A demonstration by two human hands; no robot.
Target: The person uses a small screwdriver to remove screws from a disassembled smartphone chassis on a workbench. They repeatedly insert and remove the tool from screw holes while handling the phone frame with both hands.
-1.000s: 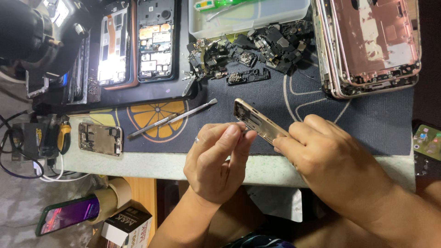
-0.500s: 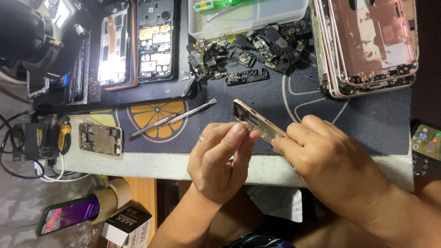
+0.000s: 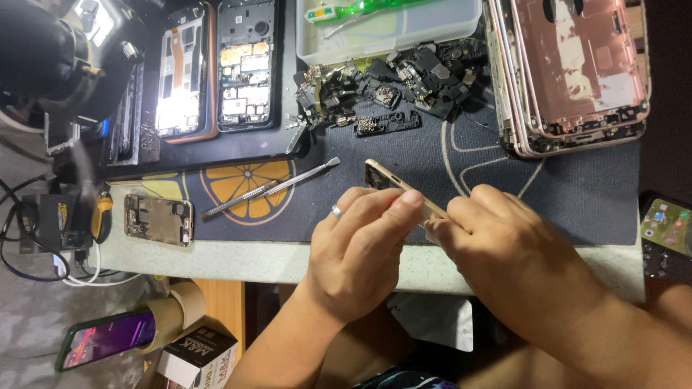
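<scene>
Both hands are gripping the gold phone frame [image 3: 393,186] just above the table's near edge, over the dark mat [image 3: 577,194]. The left hand [image 3: 360,252] is pinching its long edge with closed fingertips; the right hand [image 3: 512,259] is clamping the lower end. It's looking light, thin and rigid, slick metal that's likely easy to bend, so holding it by the edges is the safe way. Since a second ago, the left fingers are creeping slightly further along the frame.

Gold phone frame [image 3: 393,186] pinched between left hand [image 3: 357,256] and right hand [image 3: 508,252], above dark work mat [image 3: 577,194], metal spudger [image 3: 270,189] nearby
</scene>
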